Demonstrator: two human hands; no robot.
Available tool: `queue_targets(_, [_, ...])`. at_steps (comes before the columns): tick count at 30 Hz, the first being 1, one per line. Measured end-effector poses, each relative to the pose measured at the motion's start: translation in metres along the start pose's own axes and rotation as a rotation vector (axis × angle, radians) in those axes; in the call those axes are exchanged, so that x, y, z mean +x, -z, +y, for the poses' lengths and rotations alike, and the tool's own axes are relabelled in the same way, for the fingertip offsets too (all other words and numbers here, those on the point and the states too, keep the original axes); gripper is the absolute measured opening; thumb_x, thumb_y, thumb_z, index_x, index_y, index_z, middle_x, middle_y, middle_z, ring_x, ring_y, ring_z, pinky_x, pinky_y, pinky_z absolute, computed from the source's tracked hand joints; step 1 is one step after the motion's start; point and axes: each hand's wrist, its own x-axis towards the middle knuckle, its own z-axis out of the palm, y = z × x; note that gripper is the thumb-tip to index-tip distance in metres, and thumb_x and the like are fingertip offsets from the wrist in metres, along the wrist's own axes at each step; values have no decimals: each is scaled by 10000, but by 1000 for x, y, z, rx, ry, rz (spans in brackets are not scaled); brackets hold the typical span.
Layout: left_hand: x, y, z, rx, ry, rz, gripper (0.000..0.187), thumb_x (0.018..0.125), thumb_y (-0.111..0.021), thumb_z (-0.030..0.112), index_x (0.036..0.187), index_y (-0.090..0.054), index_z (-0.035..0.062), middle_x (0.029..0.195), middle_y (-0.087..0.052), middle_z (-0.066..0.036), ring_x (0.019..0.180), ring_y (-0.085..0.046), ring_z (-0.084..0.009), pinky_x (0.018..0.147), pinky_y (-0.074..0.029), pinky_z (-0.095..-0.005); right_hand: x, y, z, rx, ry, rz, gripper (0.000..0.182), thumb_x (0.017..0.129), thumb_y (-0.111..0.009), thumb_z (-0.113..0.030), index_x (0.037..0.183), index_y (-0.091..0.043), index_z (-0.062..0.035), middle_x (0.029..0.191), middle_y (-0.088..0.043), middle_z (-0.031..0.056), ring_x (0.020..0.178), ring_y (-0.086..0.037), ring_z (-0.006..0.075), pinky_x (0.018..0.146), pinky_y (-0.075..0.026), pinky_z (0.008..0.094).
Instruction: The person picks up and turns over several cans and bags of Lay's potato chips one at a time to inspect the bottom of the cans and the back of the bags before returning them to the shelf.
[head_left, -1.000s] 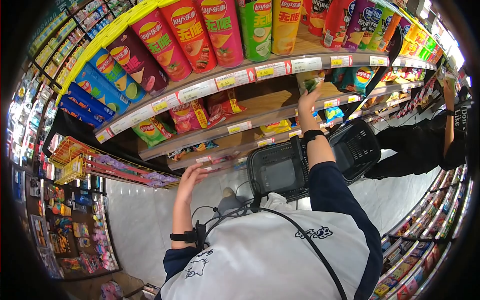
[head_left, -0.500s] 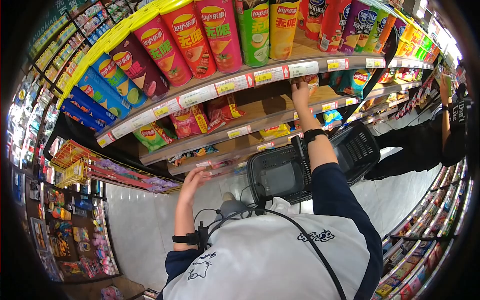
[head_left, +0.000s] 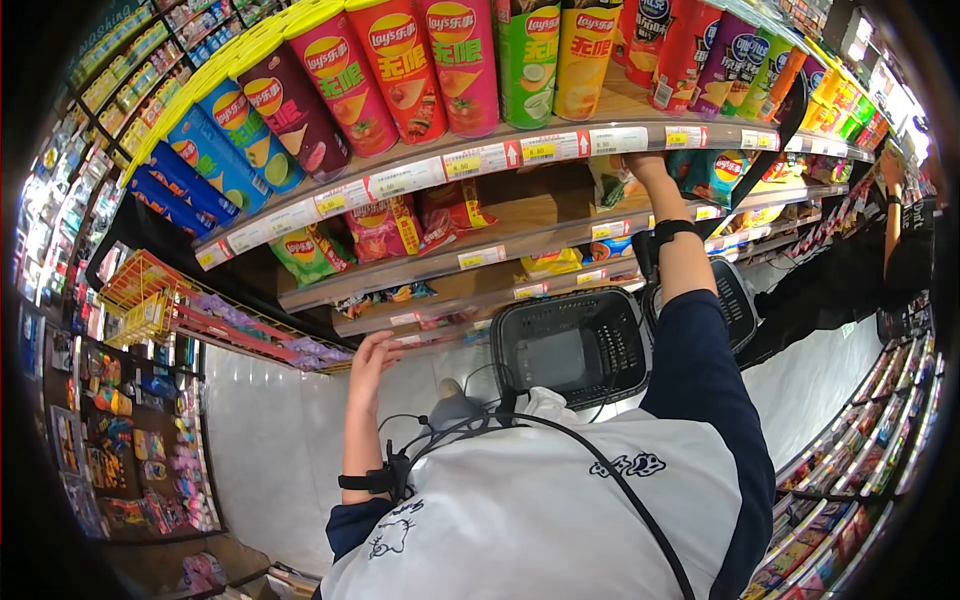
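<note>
My right hand (head_left: 645, 163) reaches onto the second shelf, its fingers hidden behind the price strip of the top shelf. Just left of it a pale green chip bag (head_left: 612, 187) stands on the shelf board; whether my fingers grip anything there I cannot tell. To the right of the wrist is a teal Lay's chip bag (head_left: 718, 177). My left hand (head_left: 372, 358) hangs in the air by the lower shelf edge, fingers loosely apart and holding nothing. Pink (head_left: 383, 228) and green (head_left: 312, 254) chip bags lie on the shelf above it.
Lay's canisters (head_left: 465, 70) line the top shelf. Two black shopping baskets stand below, one in front of me (head_left: 570, 345) and one (head_left: 735, 300) partly behind my right arm. At right is a person in black (head_left: 850, 285). A yellow wire rack (head_left: 150, 300) juts out at left.
My right hand has moved right along the shelf and its fingers have gone out of sight. A pale green bag now shows beside it. My left hand has shifted slightly left.
</note>
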Motion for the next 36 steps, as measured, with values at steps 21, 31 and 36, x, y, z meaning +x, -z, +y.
queue_targets(21, [6, -5, -3, 48, 23, -14, 268, 889, -468, 213, 1107, -526, 68, 999, -615, -78, 906, -600, -169, 772, -438, -272, -122, -17, -43, 115, 15, 440, 405, 733, -626, -202, 1095, -541, -44, 1061, -571, 212, 1047, -495, 360, 877, -367, 471])
queue_targets(31, [70, -59, 15, 33, 36, -403, 262, 889, -451, 194, 1107, -522, 67, 1001, -615, -73, 871, -583, -137, 759, -435, -253, -371, 9, -102, 996, -433, -651, 483, 827, -596, -323, 1187, -503, -14, 1026, -602, 145, 943, -570, 217, 824, -444, 303])
queue_targets(36, [103, -112, -3, 46, 65, -668, 275, 880, -466, 204, 1119, -516, 74, 991, -614, -72, 853, -581, -133, 766, -421, -242, -396, 45, -106, 841, -694, -468, 439, 811, -618, -264, 1154, -528, -7, 950, -629, 143, 858, -597, 201, 741, -466, 290])
